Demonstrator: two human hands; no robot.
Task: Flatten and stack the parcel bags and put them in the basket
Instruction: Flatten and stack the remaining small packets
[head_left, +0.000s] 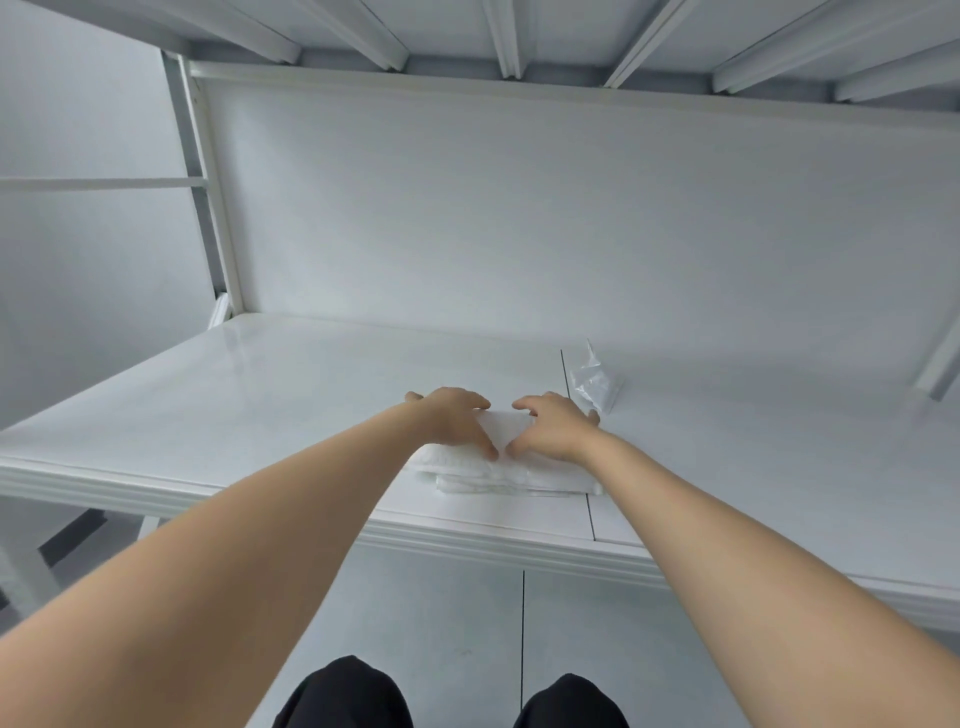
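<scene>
While the left hand (457, 421) and right hand (550, 428) lie flat with fingers spread, pressing on the stack of white parcel bags (498, 475) by the desk's (208, 405) near edge, a crumpled clear bag (595, 384) sits just beyond, to the right.

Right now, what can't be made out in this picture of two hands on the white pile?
1. Head view: the layer count of the flat white stack of parcel bags; the left hand and right hand cover its top.
2. The basket: outside the frame.
3. Crumpled clear plastic bag: too small to see any contents.
</scene>
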